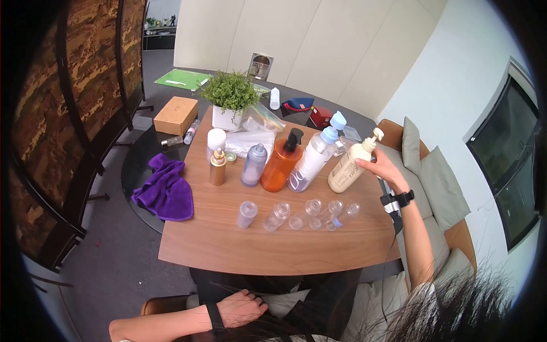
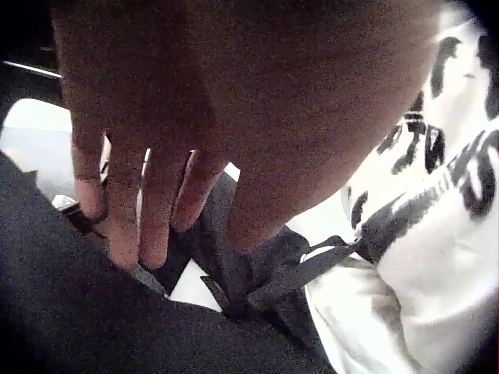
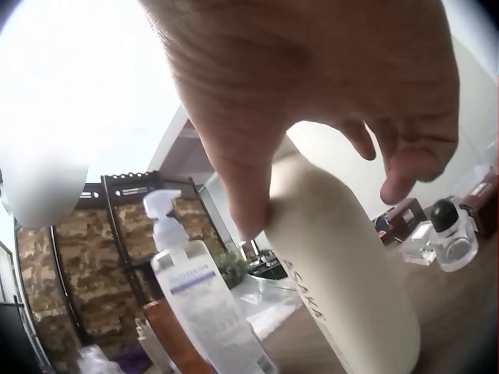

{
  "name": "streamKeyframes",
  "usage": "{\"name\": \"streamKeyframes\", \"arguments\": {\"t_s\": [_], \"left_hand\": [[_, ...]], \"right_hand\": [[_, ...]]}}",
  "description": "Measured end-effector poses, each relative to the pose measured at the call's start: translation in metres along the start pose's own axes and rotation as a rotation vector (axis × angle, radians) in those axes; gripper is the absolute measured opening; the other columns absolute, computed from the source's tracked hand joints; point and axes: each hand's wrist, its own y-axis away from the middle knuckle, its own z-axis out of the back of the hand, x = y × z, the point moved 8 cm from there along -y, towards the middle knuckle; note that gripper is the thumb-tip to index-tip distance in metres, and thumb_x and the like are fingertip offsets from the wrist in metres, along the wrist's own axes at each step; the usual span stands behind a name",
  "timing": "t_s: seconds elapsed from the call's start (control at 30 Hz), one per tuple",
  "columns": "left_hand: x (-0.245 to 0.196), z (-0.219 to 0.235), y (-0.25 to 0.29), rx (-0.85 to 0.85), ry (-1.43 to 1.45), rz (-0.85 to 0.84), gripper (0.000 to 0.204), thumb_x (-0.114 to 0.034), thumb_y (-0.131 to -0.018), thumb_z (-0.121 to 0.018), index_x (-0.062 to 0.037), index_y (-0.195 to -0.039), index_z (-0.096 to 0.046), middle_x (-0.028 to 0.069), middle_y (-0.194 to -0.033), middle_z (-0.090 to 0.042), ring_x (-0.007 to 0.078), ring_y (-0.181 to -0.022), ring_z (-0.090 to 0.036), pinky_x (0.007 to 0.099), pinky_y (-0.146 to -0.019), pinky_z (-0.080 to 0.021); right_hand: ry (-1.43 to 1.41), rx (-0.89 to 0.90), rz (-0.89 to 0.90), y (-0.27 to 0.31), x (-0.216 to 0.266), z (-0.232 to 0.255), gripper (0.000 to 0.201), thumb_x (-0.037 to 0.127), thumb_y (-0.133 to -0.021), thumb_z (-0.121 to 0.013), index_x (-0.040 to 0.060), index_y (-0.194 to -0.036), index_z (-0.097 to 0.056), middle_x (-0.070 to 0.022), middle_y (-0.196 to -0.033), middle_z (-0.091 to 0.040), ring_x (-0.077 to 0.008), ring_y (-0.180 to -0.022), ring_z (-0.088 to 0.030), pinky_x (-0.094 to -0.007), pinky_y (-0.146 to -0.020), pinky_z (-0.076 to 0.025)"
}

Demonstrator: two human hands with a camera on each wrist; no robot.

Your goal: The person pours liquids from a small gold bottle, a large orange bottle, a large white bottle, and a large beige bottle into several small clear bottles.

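At a curved wooden tabletop (image 1: 228, 251) in a white-walled room with a cushioned sofa to my right, my right hand (image 1: 383, 169) curls round the upper part of a cream pump bottle (image 1: 348, 168), thumb on one side and fingers on the other, tipping it toward me so its pump head leans away; the wrist view shows my thumb pressed against its shoulder. It stands at the right end of a back row, just beside a white bottle with a blue cap (image 1: 315, 155), an orange pump bottle (image 1: 280, 163), a frosted lilac bottle (image 1: 253, 165) and a small gold spray bottle (image 1: 217, 167). In front lies a line of small clear empty bottles (image 1: 310, 214), near enough for filling. My left hand (image 1: 240, 308) rests idle on my lap, fingers relaxed and straight on dark cloth. A purple cloth (image 1: 165, 191) hangs over the left edge, and a potted plant (image 1: 229, 98) sits behind.
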Motion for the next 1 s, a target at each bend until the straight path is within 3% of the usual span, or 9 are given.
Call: {"name": "streamKeyframes", "arguments": {"t_s": [0.17, 0.2, 0.43, 0.53, 0.6, 0.67, 0.73, 0.87, 1.0], "left_hand": [[-0.013, -0.013, -0.008, -0.028, 0.034, -0.167, 0.041, -0.025, -0.100, -0.054, -0.0033, -0.134, -0.057, 0.0103, -0.108, -0.064, 0.0265, -0.099, -0.065, 0.0395, -0.085, -0.047], [-0.019, 0.008, -0.003, -0.277, 0.039, -0.238, 0.021, -0.029, -0.104, -0.061, -0.0081, -0.109, -0.062, 0.0074, -0.094, -0.064, 0.0238, -0.085, -0.068, 0.0371, -0.081, -0.050], [-0.024, 0.071, -0.010, -0.511, 0.414, -0.231, 0.043, -0.033, -0.104, -0.068, -0.0038, -0.134, -0.056, 0.0160, -0.122, -0.063, 0.0313, -0.106, -0.066, 0.0404, -0.099, -0.050], [-0.019, 0.091, -0.013, -0.501, 0.764, -0.184, 0.065, -0.027, -0.100, -0.073, -0.0023, -0.153, -0.044, 0.0227, -0.148, -0.050, 0.0382, -0.135, -0.048, 0.0462, -0.118, -0.037], [-0.014, 0.094, -0.016, -0.477, 0.987, -0.129, 0.081, -0.023, -0.098, -0.076, -0.0013, -0.165, -0.036, 0.0272, -0.166, -0.041, 0.0428, -0.154, -0.037, 0.0500, -0.130, -0.028], [-0.018, 0.100, -0.013, -0.534, 1.161, -0.177, 0.078, -0.023, -0.097, -0.078, -0.0023, -0.161, -0.039, 0.0258, -0.159, -0.046, 0.0404, -0.147, -0.044, 0.0476, -0.125, -0.034], [-0.023, 0.101, -0.012, -0.493, 1.105, -0.058, 0.075, -0.027, -0.096, -0.079, -0.0023, -0.157, -0.042, 0.0243, -0.152, -0.050, 0.0393, -0.140, -0.049, 0.0466, -0.120, -0.039], [-0.025, 0.101, -0.006, -0.394, 0.904, 0.152, 0.070, -0.033, -0.095, -0.081, -0.0022, -0.148, -0.048, 0.0212, -0.138, -0.057, 0.0371, -0.126, -0.059, 0.0447, -0.109, -0.047], [-0.016, 0.106, -0.004, -0.301, 0.790, 0.307, 0.066, -0.039, -0.093, -0.083, -0.0022, -0.139, -0.054, 0.0182, -0.125, -0.064, 0.0350, -0.112, -0.069, 0.0427, -0.099, -0.056]], "right_hand": [[0.078, -0.160, 0.077, -0.011, -0.019, 0.007, 0.057, 0.032, -0.089, -0.087, -0.0034, -0.130, -0.070, -0.0135, -0.123, -0.077, -0.0224, -0.111, -0.073, -0.0374, -0.100, -0.056], [0.107, -0.220, 0.080, -0.001, -0.012, 0.020, 0.056, 0.031, -0.089, -0.087, -0.0037, -0.130, -0.069, -0.0132, -0.122, -0.077, -0.0221, -0.110, -0.073, -0.0374, -0.099, -0.057], [0.133, -0.387, 0.077, 0.158, 0.012, 0.116, 0.069, 0.034, -0.087, -0.090, -0.0043, -0.137, -0.062, -0.0129, -0.124, -0.074, -0.0228, -0.113, -0.072, -0.0399, -0.099, -0.058], [-0.270, 0.014, 0.143, 0.241, 0.042, 0.060, 0.089, 0.034, -0.075, -0.098, -0.0024, -0.145, -0.055, -0.0182, -0.138, -0.068, -0.0293, -0.122, -0.070, -0.0441, -0.104, -0.057], [-0.488, 0.579, 0.091, 0.259, 0.086, -0.029, 0.093, 0.024, -0.068, -0.102, -0.0019, -0.146, -0.059, -0.0196, -0.138, -0.070, -0.0300, -0.128, -0.069, -0.0433, -0.108, -0.056], [-0.340, 0.934, 0.046, 0.264, 0.127, -0.107, 0.089, 0.021, -0.071, -0.100, -0.0019, -0.147, -0.060, -0.0142, -0.137, -0.072, -0.0271, -0.129, -0.068, -0.0414, -0.111, -0.054], [-0.528, 0.963, 0.102, 0.271, 0.131, -0.166, 0.086, 0.023, -0.072, -0.101, 0.0002, -0.146, -0.063, -0.0123, -0.138, -0.071, -0.0262, -0.131, -0.067, -0.0411, -0.113, -0.052], [-0.562, 0.666, 0.457, 0.272, 0.128, -0.223, 0.081, 0.030, -0.073, -0.101, 0.0034, -0.142, -0.066, -0.0129, -0.139, -0.068, -0.0262, -0.132, -0.065, -0.0412, -0.115, -0.050], [-0.729, 0.227, 0.251, 0.261, 0.099, -0.201, 0.059, 0.039, -0.075, -0.097, 0.0038, -0.117, -0.073, -0.0072, -0.106, -0.068, -0.0187, -0.099, -0.066, -0.0328, -0.089, -0.050]]}}
